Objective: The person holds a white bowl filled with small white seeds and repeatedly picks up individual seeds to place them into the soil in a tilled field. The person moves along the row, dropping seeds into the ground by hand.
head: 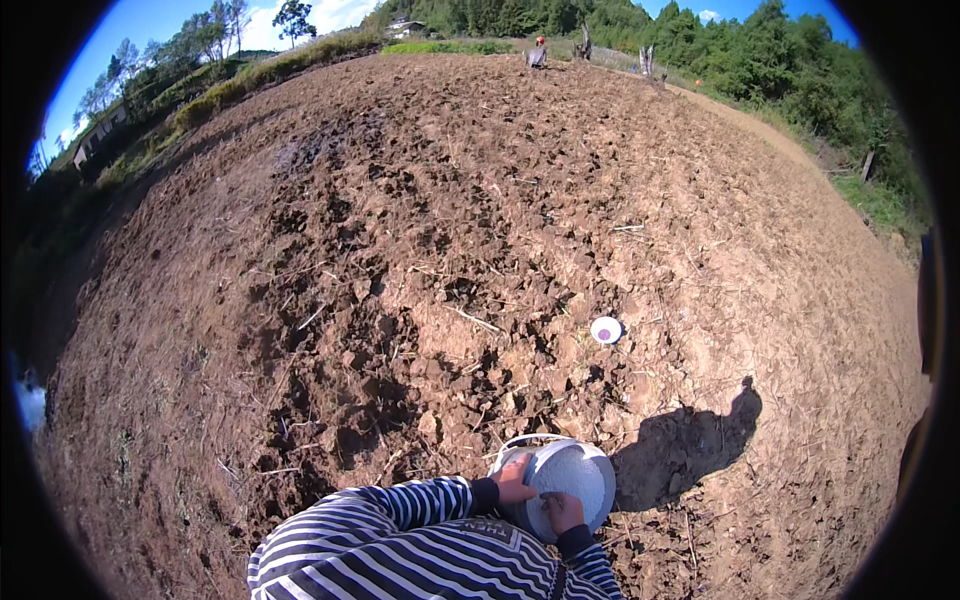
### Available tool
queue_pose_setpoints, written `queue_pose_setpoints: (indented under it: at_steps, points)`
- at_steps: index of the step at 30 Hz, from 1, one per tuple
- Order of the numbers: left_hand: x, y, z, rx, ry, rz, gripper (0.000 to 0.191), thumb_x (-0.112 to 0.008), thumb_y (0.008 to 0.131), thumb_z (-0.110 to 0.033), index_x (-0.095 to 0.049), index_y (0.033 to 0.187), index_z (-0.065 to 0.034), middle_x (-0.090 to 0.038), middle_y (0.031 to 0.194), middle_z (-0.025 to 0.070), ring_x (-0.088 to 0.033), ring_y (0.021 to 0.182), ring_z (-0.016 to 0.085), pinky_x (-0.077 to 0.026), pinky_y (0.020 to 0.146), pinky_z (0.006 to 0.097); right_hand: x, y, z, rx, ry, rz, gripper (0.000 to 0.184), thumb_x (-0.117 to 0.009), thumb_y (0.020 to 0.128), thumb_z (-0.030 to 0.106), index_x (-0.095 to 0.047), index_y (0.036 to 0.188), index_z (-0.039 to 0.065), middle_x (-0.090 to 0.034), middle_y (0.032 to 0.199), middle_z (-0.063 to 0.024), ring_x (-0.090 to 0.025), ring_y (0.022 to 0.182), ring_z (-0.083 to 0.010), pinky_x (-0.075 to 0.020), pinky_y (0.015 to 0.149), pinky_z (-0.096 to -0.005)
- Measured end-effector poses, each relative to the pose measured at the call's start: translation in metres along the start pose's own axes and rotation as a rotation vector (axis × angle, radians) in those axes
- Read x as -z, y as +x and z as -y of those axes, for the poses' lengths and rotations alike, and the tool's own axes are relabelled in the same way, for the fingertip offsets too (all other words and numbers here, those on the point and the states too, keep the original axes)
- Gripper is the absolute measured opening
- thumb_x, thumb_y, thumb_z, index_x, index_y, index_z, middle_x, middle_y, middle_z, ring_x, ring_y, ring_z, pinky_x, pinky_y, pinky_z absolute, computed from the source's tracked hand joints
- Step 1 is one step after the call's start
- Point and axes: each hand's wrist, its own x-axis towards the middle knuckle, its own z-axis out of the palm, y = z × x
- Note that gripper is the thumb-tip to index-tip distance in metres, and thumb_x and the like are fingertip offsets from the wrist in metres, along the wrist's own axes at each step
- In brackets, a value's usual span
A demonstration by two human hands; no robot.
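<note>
Close in front of my body is a white plastic bucket (606, 474), tilted so that its mouth shows. White granular material (571, 477) fills much of the opening. My left hand (514, 481) lies across the near left side of the bucket, gripping it by the rim. At the lower edge of the mouth, my right hand (564, 513) reaches in with curled fingers against the granules. Something dark shows at those fingertips, too small to name. Whether any granules are in its grasp is hidden.
Clumpy tilled soil (450, 315) with dry stalks surrounds me. A round white lid or dish (606, 330) with a purple centre lies ahead. Far off, a person (536, 55) in something red is near tree stumps (583, 43). My shadow (686, 450) falls to the right.
</note>
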Motion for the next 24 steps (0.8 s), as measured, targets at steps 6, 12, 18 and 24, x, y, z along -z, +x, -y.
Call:
queue_pose_setpoints:
  at_steps: [6,12,18,24]
  points:
    - [-0.009,0.001,0.008,-0.021,-0.02,0.006,0.093,-0.066,0.061,-0.033,-0.02,0.134,0.0039,-0.04,0.125,0.029,-0.041,0.116,0.037,-0.035,0.096,0.0361,0.002,0.0,-0.018,-0.199,0.29,0.043,0.02,-0.047,0.085,0.009,-0.063,0.091,0.001,-0.06,0.066,-0.0058,-0.053,0.05,-0.013,-0.0423,0.048,-0.0255]
    - [-0.006,-0.001,0.003,0.025,0.034,0.049,0.094,-0.062,0.063,-0.038,-0.015,0.136,0.0,-0.039,0.125,0.0295,-0.04,0.117,0.037,-0.035,0.096,0.0358,0.007,-0.007,-0.014,-0.487,0.806,0.065,0.02,-0.044,0.091,0.011,-0.054,0.102,-0.002,-0.052,0.069,-0.0032,-0.036,0.043,-0.0055,-0.0289,0.038,-0.0186]
    - [0.003,0.0,-0.002,0.006,0.039,0.026,0.092,-0.063,0.063,-0.035,-0.017,0.135,0.0009,-0.042,0.122,0.0291,-0.043,0.115,0.035,-0.037,0.095,0.0359,0.006,-0.006,-0.007,-0.434,0.931,0.054,0.019,-0.045,0.09,0.011,-0.054,0.103,-0.001,-0.054,0.074,-0.005,-0.035,0.044,-0.0053,-0.0284,0.038,-0.0184]
    - [0.002,-0.006,-0.017,0.031,0.015,0.054,0.089,-0.063,0.064,-0.031,-0.019,0.134,0.0024,-0.043,0.122,0.0281,-0.045,0.113,0.034,-0.039,0.093,0.0351,0.014,-0.014,-0.022,-0.469,0.95,0.065,0.019,-0.044,0.091,0.011,-0.052,0.104,-0.001,-0.052,0.073,-0.0049,-0.032,0.042,-0.0052,-0.0273,0.038,-0.0181]
